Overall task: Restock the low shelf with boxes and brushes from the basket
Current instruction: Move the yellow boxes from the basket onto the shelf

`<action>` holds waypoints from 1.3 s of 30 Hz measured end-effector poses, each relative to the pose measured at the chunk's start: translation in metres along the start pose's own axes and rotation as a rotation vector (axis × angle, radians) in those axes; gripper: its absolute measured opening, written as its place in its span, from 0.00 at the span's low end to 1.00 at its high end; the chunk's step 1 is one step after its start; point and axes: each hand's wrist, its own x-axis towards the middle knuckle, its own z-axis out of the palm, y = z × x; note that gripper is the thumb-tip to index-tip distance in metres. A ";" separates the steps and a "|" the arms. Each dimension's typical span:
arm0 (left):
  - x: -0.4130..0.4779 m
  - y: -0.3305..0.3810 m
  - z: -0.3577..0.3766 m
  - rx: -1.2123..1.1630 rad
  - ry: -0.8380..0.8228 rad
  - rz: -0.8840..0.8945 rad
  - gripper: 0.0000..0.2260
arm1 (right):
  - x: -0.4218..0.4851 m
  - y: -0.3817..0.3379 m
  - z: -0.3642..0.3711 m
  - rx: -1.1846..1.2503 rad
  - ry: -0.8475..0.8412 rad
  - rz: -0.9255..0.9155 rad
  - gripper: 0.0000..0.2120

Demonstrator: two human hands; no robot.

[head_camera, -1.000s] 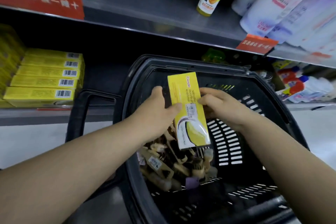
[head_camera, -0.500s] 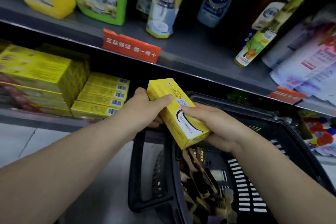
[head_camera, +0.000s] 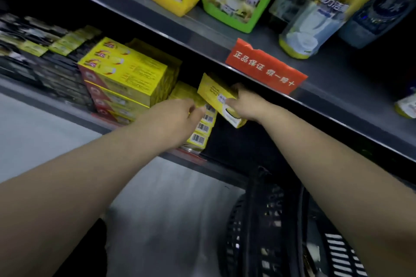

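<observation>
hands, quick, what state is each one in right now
Left hand: at the stacked boxes; open or closed cannot be told through the blur.
Right hand: closed on the yellow box.

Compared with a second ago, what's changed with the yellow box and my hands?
The yellow box went from over the basket up and left into the low shelf, now tilted above the stack of flat yellow boxes. The right hand still grips it. The left hand has come off it and is at that stack, too blurred to tell its grip. The basket and shelf stock look unchanged.
</observation>
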 end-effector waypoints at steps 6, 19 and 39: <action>0.010 -0.018 0.008 0.070 -0.025 -0.004 0.13 | 0.065 -0.003 0.027 0.234 0.119 -0.085 0.24; 0.021 -0.037 0.014 0.082 -0.085 0.012 0.11 | 0.134 -0.008 0.077 -0.025 -0.108 0.011 0.30; -0.023 0.072 0.056 -0.021 0.079 0.478 0.10 | -0.099 0.045 -0.032 0.601 -0.051 -0.159 0.07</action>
